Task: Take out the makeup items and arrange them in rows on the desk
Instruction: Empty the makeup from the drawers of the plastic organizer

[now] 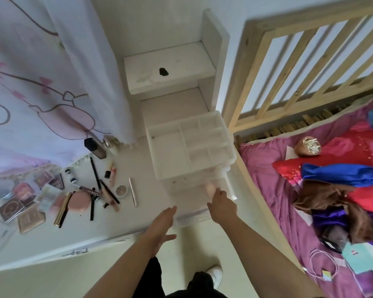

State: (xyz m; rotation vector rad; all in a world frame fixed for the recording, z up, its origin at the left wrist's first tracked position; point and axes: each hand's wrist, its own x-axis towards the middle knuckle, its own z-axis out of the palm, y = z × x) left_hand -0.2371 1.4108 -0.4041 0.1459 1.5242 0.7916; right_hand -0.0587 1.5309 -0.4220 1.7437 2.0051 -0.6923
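Note:
A clear plastic makeup organizer (194, 147) with bare top compartments stands on the white desk (144, 190), its lower drawer (194, 214) pulled out toward me. My right hand (221, 204) reaches into the drawer area, fingers curled down near a pale pink item (210, 189); I cannot tell if it grips it. My left hand (162, 224) hovers with straight fingers at the drawer's left front corner, holding nothing. Makeup lies scattered on the desk's left: palettes (28, 203), pencils (97, 175), a pink puff (80, 200), a round compact (121, 190), a silver stick (132, 191).
A patterned curtain (41, 82) hangs over the desk's left side. A white shelf (168, 69) with a dark spot sits behind the organizer. To the right stands a wooden bed frame (289, 72) with pink bedding (278, 190), clothes and a cable.

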